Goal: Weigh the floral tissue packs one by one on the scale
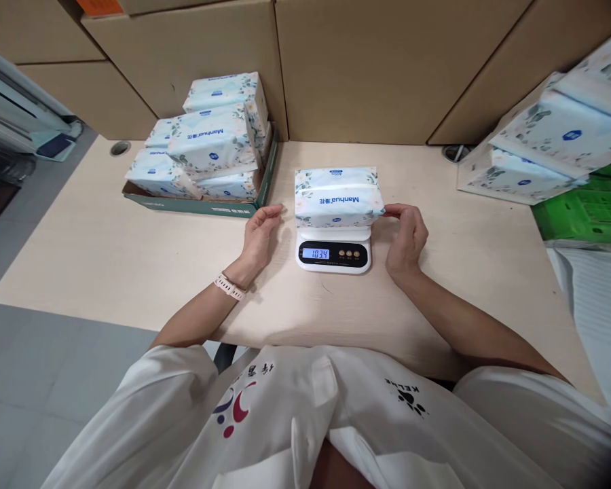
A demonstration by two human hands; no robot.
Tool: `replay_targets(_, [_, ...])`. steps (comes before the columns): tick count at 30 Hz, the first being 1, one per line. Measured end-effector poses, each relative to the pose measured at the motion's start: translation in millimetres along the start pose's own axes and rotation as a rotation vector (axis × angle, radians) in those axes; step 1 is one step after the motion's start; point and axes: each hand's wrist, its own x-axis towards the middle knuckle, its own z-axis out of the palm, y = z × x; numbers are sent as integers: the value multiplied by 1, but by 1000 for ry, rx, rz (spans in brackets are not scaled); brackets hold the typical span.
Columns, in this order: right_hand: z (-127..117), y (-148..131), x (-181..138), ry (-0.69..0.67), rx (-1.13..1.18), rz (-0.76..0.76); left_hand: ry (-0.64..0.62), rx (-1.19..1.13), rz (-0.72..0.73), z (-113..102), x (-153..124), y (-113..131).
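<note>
Fingertips of the right hand point(408, 239) touch the right end of a Manhua tissue pack point(337, 197) lying on a white digital scale point(334, 267) reading 103.4, though whether they pinch it cannot be told; the left hand point(257, 238), loosely open, is just left of it. Farther left on the pale tabletop point(106, 244), a green-sided cardboard tray point(191, 206) holds stacked packs point(211, 139), while brown cartons point(361, 75) line the far edge and a green plastic crate point(580, 210) stands right.

L hand point(257, 241) & R hand point(406, 241) well apart (fingers point(271, 212) bent inward), both forearms point(196, 314) angled fwd.
</note>
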Motion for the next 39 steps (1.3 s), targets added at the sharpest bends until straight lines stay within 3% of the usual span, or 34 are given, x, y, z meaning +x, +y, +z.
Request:
replay_targets(13, [-1, 13, 1, -29, -44, -130, 0, -5, 10, -1, 2, -2])
replay_targets(32, [-2, 16, 1, -29, -5, -152, -34, -13, 87, 3, -4, 2])
replay_targets(39, [0, 14, -3, -131, -206, -145, -128, 67, 121, 2, -2, -7])
